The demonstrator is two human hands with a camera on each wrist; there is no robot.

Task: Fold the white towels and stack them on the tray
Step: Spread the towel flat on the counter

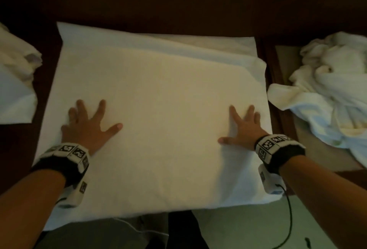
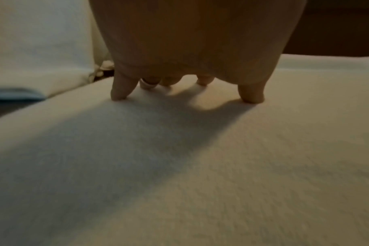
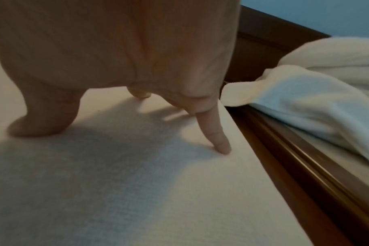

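A large white towel [image 1: 158,100] lies folded flat on the dark wooden table, its front edge hanging over the table's near side. My left hand [image 1: 89,123] presses on its left part with the fingers spread and straight. My right hand [image 1: 243,127] presses on its right part the same way, close to the towel's right edge. In the left wrist view the fingertips [image 2: 118,94] touch the towel [image 2: 200,166]. The right wrist view shows a finger [image 3: 219,141] pressing the towel [image 3: 116,191] near its right edge. Neither hand grips cloth.
A heap of crumpled white towels [image 1: 327,94] lies on a tray [image 1: 319,155] at the right, one corner spilling over the tray's rim [image 3: 295,158]. More white cloth [image 1: 15,82] lies at the left edge. The dark table [image 1: 178,6] runs on behind.
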